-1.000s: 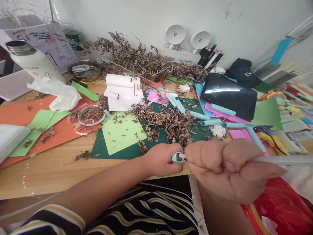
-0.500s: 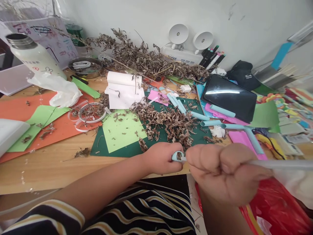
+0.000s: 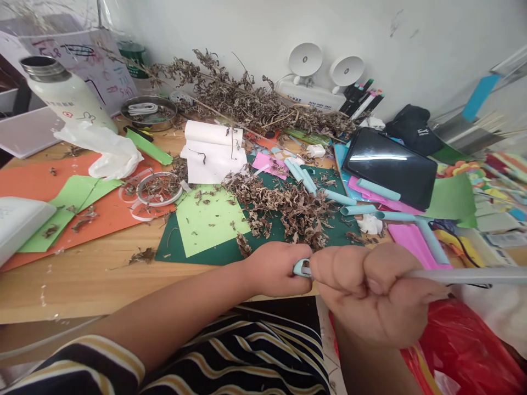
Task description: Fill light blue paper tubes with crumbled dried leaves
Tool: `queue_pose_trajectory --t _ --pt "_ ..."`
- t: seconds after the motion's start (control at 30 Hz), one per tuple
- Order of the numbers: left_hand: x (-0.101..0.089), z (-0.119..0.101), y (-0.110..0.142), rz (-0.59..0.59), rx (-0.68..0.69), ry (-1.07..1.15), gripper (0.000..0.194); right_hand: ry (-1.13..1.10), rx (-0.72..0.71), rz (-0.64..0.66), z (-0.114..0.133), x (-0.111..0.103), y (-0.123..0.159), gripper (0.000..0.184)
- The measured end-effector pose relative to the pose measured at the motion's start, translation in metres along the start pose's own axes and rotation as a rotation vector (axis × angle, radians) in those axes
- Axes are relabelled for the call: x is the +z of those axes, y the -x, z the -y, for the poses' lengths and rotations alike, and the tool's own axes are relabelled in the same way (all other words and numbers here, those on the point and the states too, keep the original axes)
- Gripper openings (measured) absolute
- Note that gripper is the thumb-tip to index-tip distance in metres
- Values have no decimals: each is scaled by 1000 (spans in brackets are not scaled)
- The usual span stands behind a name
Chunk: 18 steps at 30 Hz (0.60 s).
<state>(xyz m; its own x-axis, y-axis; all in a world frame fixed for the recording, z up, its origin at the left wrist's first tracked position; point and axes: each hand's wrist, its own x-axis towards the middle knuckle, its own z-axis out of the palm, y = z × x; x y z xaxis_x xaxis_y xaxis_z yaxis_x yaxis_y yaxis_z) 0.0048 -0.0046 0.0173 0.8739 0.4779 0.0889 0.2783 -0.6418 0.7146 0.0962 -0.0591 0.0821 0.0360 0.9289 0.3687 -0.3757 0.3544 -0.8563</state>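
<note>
My left hand is closed around a light blue rolled paper tube, whose open end shows between my two hands. My right hand is a fist gripping a thin pale stick that runs off to the right; its near tip meets the tube's mouth. Both hands hover at the near edge of the wooden table. Just beyond them, a pile of dried brown leaves lies on a dark green cutting mat.
Light green paper, orange sheets, tape rolls, a white bottle and crumpled plastic lie left. Blue paper tubes, a black tablet and pink paper lie right. Dried branches line the wall. A red bag sits lower right.
My right hand has shifted slightly left, closing over the tube's mouth. The view has drifted a little; my left hand stays in place.
</note>
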Motion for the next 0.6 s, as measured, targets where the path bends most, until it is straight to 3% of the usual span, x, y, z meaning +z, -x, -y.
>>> queue_pose_trajectory --t 0.23,0.6 --pt "4 4 1 -55 54 -7 10 21 28 13 2 -1 3 43" --pt "1 0 -1 -10 9 -44 12 35 -29 21 1 -2 3 43"
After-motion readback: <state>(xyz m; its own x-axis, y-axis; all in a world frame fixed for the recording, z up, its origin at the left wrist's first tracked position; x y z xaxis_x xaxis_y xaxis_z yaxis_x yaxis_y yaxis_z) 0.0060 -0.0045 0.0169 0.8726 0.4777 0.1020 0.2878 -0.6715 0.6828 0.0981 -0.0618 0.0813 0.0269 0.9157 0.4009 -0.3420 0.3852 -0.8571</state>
